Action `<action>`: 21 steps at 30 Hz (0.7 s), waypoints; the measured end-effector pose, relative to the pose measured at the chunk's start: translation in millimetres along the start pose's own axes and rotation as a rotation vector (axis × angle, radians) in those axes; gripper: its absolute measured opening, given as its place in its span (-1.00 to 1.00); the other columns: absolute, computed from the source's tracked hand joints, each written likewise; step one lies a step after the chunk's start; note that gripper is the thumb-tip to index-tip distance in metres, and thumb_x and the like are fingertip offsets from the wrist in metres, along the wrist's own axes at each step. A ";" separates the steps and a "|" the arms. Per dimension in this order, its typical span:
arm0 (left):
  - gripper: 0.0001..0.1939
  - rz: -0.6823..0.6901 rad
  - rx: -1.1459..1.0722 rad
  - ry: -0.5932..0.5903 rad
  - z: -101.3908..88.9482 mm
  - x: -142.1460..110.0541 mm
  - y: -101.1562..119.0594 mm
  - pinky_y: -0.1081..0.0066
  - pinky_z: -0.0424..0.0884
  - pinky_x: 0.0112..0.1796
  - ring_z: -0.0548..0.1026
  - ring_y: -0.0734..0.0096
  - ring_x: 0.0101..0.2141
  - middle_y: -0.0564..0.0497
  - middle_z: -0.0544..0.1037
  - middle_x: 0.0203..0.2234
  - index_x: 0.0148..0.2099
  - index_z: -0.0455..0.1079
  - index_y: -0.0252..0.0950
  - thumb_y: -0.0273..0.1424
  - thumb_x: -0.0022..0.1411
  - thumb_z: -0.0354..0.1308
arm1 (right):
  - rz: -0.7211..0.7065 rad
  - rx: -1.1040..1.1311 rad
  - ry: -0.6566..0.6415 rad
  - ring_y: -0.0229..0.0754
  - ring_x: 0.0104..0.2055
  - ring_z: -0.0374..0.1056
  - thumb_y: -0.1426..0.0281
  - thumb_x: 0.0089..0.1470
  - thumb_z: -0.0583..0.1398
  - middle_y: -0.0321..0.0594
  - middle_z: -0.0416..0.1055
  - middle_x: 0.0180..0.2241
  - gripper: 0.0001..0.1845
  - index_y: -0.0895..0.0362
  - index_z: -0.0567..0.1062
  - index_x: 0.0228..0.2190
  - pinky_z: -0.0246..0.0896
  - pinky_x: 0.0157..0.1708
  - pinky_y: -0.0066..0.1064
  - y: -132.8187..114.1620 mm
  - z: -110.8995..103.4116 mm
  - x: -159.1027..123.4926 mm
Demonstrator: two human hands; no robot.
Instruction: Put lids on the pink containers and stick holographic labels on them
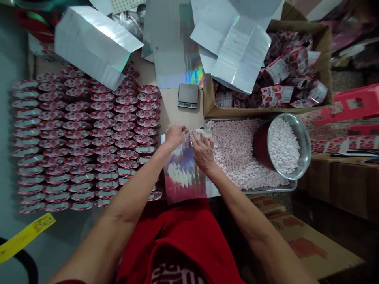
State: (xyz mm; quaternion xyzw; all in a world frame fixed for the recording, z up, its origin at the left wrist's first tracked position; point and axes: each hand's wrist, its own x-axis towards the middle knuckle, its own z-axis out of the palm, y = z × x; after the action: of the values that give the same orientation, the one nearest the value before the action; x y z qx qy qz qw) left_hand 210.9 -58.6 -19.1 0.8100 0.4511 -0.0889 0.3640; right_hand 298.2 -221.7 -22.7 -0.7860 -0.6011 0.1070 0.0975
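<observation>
**Touching the far edge of a silvery sheet [186, 173], hemmed in on both sides**

From my seat I have the left hand [175, 136] at the sheet's far left corner, fingers curled down, and the right hand [203, 150] just beside it, its bent fingers laid over the same edge. I cannot tell whether either one is pinching anything, because the knuckles hide the contact. The sheet lies in front of the body, its near end over the red apron [183, 236].

Just beyond the hands I see a small scale [188, 94]. At the right hand's side sits a metal tray [263, 190] spread with small whitish pieces [231, 146]; a metal pot [304, 146] full of them blocks my view of part of its right end. Behind the tray, a cardboard carton [248, 112] holds printed packs, partly covered by loose silvery sheets [239, 55].

On the left, rows of red printed pouches [77, 150] crowd the table; the left forearm hides their near corner, and a folded silvery stack [94, 47] overhangs the back rows. Farther out I have a red plastic piece [355, 104] at right and a yellow strip [26, 238] at lower left.
</observation>
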 end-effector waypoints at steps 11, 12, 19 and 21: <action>-0.79 0.130 -0.060 0.234 -3.6 9.7 10.0 0.04 0.26 0.22 0.53 0.00 0.11 -0.21 0.63 0.03 -0.05 0.63 -0.25 -0.37 0.39 0.17 | 0.423 0.478 0.179 -0.15 -0.38 0.30 0.22 0.22 0.28 -0.31 0.41 -0.52 -0.82 0.04 0.61 -0.33 0.17 -0.15 -0.23 -30.9 -59.8 -32.4; -0.77 0.132 -0.147 0.311 -3.9 4.6 7.1 0.05 0.25 0.25 0.49 0.01 0.15 -0.21 0.58 0.10 0.02 0.60 -0.25 -0.38 0.36 0.23 | 0.492 0.628 0.173 -0.18 -0.44 0.26 0.16 0.21 0.29 -0.35 0.35 -0.57 -0.78 0.04 0.60 -0.35 0.18 -0.24 -0.27 -36.1 -66.7 -34.8; -0.42 -0.349 -1.276 0.073 -7.0 -110.9 -44.4 0.36 0.54 -0.23 0.62 0.31 -0.33 -0.14 0.64 -0.32 -0.19 0.54 -0.32 0.16 0.25 0.26 | 0.789 1.362 0.008 -0.30 -0.49 0.16 0.07 -0.10 0.47 -0.36 0.41 -0.49 -0.62 0.09 0.56 -0.45 0.05 -0.46 -0.43 -82.7 -95.0 -39.5; -0.33 -0.467 -1.534 -0.094 -9.0 -140.7 -53.6 0.37 0.57 -0.27 0.63 0.31 -0.36 -0.15 0.64 -0.35 -0.18 0.55 -0.35 0.22 0.12 0.33 | 0.810 1.406 -0.044 -0.32 -0.49 0.15 0.07 -0.12 0.49 -0.36 0.41 -0.49 -0.60 0.10 0.54 -0.47 0.07 -0.46 -0.44 -97.0 -94.4 -39.4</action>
State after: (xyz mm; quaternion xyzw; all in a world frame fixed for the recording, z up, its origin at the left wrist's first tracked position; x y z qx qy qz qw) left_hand 85.4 -128.8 26.6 0.2140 0.5285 0.1378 0.8098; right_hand 225.6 -237.0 97.1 -0.6952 -0.0640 0.5022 0.5103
